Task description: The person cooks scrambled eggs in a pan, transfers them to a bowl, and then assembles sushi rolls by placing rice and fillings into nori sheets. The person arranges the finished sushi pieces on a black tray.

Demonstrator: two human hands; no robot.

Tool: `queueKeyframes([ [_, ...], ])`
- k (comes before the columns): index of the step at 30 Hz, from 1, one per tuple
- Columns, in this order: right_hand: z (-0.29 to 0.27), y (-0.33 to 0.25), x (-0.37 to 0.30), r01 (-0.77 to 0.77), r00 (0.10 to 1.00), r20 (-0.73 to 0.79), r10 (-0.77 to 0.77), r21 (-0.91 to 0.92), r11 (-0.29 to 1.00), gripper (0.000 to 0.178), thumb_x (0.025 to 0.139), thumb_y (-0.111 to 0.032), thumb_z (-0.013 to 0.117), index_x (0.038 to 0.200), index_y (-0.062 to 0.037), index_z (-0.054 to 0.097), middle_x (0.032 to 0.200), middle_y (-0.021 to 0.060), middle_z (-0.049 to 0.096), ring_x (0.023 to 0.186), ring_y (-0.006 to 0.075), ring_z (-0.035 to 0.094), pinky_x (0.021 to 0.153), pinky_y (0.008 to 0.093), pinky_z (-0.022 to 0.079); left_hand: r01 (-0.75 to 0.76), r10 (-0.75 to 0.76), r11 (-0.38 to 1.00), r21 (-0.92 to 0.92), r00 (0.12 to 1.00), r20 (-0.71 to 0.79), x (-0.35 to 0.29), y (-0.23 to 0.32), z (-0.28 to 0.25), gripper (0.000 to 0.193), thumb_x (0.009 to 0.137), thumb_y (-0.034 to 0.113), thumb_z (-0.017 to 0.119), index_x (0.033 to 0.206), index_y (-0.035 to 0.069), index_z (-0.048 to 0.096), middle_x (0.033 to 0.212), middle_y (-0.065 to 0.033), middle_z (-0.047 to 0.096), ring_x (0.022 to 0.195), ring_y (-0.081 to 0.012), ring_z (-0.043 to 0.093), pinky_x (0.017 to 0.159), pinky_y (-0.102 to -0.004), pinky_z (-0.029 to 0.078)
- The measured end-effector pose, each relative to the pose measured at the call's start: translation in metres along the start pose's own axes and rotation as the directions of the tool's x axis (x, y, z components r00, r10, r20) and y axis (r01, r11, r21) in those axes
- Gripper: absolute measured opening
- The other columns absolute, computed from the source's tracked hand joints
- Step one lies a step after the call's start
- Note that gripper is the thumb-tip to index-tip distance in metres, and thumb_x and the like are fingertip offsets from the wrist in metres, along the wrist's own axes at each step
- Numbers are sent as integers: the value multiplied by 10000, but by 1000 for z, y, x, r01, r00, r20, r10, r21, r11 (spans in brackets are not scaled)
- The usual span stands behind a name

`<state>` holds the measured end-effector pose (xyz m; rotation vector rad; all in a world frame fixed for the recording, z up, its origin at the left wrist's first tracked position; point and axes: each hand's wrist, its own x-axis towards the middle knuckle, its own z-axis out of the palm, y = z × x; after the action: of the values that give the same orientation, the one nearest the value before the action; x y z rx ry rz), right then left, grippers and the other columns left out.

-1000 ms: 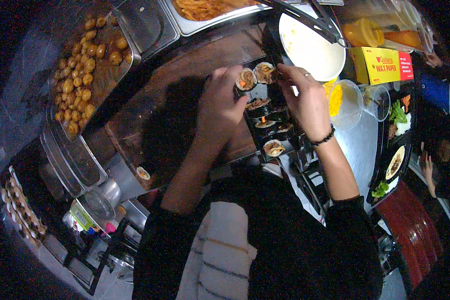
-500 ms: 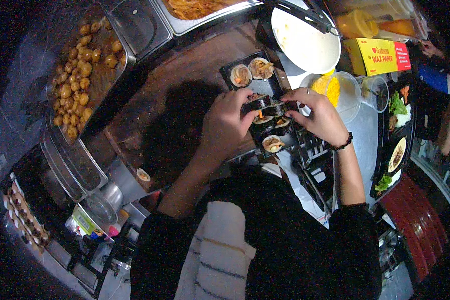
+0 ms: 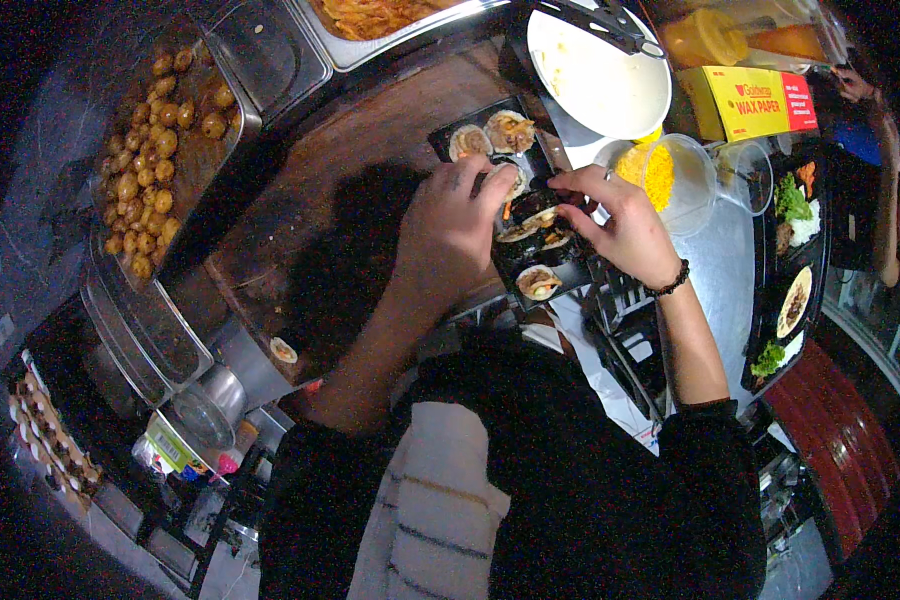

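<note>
My left hand point(image 3: 448, 222) pinches a slice of seaweed rice roll point(image 3: 510, 180) between thumb and fingers, with an orange strip of filling sticking out below. It is over a black rectangular tray point(image 3: 542, 160). At the tray's right edge is my right hand point(image 3: 625, 225), thumb and index finger apart, the thumb close to the dark roll slices point(image 3: 535, 225) in the middle; whether it touches them I cannot tell. Two slices lie cut side up at the tray's far end, including a far slice point(image 3: 510, 131). At the near end lies another slice point(image 3: 539, 283).
A brown board point(image 3: 340, 130) lies left of the tray, with a small roll end piece point(image 3: 283, 350) near its corner. Beyond are a metal pan of small glazed potatoes point(image 3: 150, 170), a white frying pan point(image 3: 600, 75), a wax paper box point(image 3: 750, 103) and clear tubs point(image 3: 685, 185).
The left hand has lifted a slice from the group and tilted it up, its cut side now showing. My right fingers have spread and shifted slightly left. The view has shifted slightly.
</note>
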<state>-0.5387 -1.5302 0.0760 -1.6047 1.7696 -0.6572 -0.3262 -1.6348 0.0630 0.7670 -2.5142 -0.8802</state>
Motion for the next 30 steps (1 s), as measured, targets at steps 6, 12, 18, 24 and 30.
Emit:
queueKeyframes([
  [6, -3, -1, -1, -6, 1000, 22, 6, -1, 1000, 311, 850, -38, 708, 1157, -60, 666, 1088, 100, 687, 916, 240, 672, 660, 314, 526, -228, 193, 944, 238, 967, 164, 20, -1, -8, 380, 841, 194, 523, 1172, 54, 647, 1153, -159, 598, 1081, -327, 565, 894, -433, 442],
  [12, -2, -1, -5, 9, 1000, -1, -9, 6, 1000, 319, 845, -24, 698, 1160, -65, 663, 1094, 108, 684, 951, 270, 670, 747, 332, 531, -317, 196, 908, 275, 900, 389, 39, -1, -2, 380, 780, 139, 569, 1146, 122, 672, 1215, -179, 589, 1101, -341, 560, 944, -491, 437],
  [18, 1, 3, -9, 18, 1000, 14, -18, 0, 1000, 306, 847, -80, 679, 1152, -78, 658, 1050, 148, 677, 965, 333, 660, 843, 412, 528, -344, 148, 864, 368, 871, 467, 38, 1, -7, 388, 732, 150, 656, 1119, 146, 679, 1183, -137, 612, 1100, -303, 566, 921, -454, 435],
  [24, 3, 6, 0, 69, 997, 35, -67, -63, 996, 290, 839, -70, 700, 1128, -67, 673, 1084, 141, 654, 981, 338, 653, 849, 399, 535, -295, 37, 862, 412, 848, 529, 39, 4, -12, 538, 690, 131, 718, 1221, 196, 661, 1238, -120, 597, 1143, -302, 551, 917, -453, 447],
  [30, 6, -3, 8, -17, 999, 44, 22, -108, 994, 219, 870, -135, 687, 1070, -47, 676, 1038, 144, 647, 944, 348, 651, 829, 403, 532, -228, 50, 912, 341, 886, 460, 29, -5, -8, 539, 704, 131, 713, 1239, 155, 652, 1262, -147, 581, 1167, -334, 541, 919, -475, 453],
])
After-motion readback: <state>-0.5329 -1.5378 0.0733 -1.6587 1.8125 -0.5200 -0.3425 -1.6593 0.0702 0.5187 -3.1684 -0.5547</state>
